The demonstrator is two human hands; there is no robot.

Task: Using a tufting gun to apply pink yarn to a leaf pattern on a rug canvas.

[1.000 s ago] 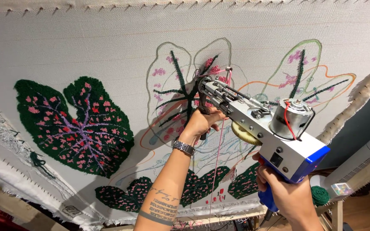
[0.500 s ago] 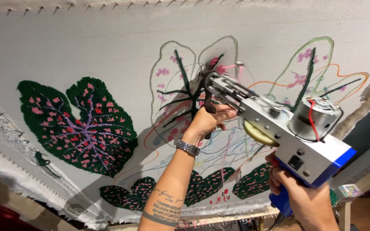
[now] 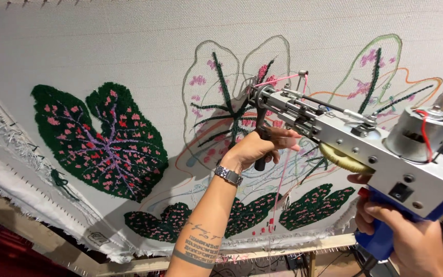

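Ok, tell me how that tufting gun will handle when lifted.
The tufting gun is probably heavy and rigid: metal body, motor at the rear. Likely nose-heavy, since the left hand steadies its front handle while the right hand holds the blue grip.

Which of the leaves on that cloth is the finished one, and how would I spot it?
On the stretched white cloth, look left of the tufting gun. The big heart-shaped leaf is fully filled with dark green pile, pink specks and purple veins; its neighbours to the right are mostly outlines.

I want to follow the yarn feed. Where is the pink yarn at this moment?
In the head view, the pink yarn runs along the front tip of the tufting gun, just above the left hand, right of the centre, against the stretched cloth.
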